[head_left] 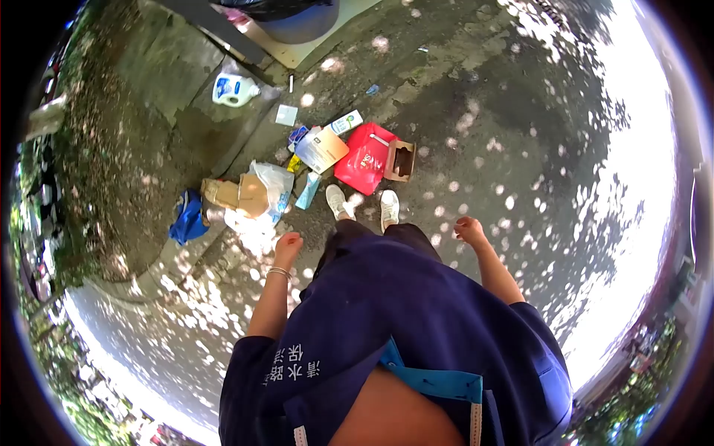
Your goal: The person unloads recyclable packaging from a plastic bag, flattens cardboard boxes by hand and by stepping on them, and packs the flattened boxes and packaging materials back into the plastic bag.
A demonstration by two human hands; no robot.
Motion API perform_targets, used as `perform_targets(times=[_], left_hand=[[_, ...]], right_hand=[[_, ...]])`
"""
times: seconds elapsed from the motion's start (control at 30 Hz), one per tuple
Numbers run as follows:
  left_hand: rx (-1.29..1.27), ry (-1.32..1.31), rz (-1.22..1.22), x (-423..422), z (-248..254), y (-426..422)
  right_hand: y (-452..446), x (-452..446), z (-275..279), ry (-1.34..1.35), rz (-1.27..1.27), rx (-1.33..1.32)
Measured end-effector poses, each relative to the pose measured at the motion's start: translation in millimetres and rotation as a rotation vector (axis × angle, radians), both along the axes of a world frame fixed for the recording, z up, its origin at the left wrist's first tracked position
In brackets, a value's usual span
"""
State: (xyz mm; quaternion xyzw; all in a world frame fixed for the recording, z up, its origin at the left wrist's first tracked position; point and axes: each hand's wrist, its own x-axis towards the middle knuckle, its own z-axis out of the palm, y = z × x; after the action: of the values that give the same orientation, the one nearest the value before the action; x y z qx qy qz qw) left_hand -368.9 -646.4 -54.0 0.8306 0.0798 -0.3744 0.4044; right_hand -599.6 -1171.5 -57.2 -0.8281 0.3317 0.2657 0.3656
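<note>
It seems a moment of standing ready — their left hand and right hand mid-frame, finger spread impossible to tell; reaching the red bag, upper centre, would call for stooping

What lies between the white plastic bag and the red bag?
In the head view: a light-blue packet, a white-and-orange box and a yellow item.

In front of me a red bag with pale lettering lies slanted; a brown box, opening showing, touches its right side; toward my left, a crumpled whitish plastic bag slumps against brown cardboard.
</note>
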Motion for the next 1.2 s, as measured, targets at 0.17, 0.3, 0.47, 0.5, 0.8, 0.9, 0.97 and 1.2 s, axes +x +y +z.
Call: perform_targets(times=[0.17,0.3,0.47,0.5,0.8,0.9,0.97,1.2], left_hand=[[-0.078,0.173,0.090,62,-16,40],[-0.152,0.070,0.192,91,-16,90],[-0.028,0.154,0.008,121,-39,172],[-0.027,0.148,0.001,128,-27,171],[-0.066,0.186,0.110,152,-20,151],[-0.114,0.196,0.197,145,1,120],[-0.155,0.197,0.201,135,11,108],[0.044,0.163,0.174,103,12,133]], right_hand=[[18,-33,-12,0.036,-0.293,0.109],[63,-10,41,0.160,-0.557,0.207],[90,-39,6,0.102,-0.423,0.083],[95,-45,-11,0.098,-0.313,0.040],[117,-47,-50,-0.168,-0.250,0.151],[114,3,-8,0.005,-0.161,0.098],[104,25,6,0.074,-0.182,0.154],[22,110,-44,0.000,0.101,0.038]])
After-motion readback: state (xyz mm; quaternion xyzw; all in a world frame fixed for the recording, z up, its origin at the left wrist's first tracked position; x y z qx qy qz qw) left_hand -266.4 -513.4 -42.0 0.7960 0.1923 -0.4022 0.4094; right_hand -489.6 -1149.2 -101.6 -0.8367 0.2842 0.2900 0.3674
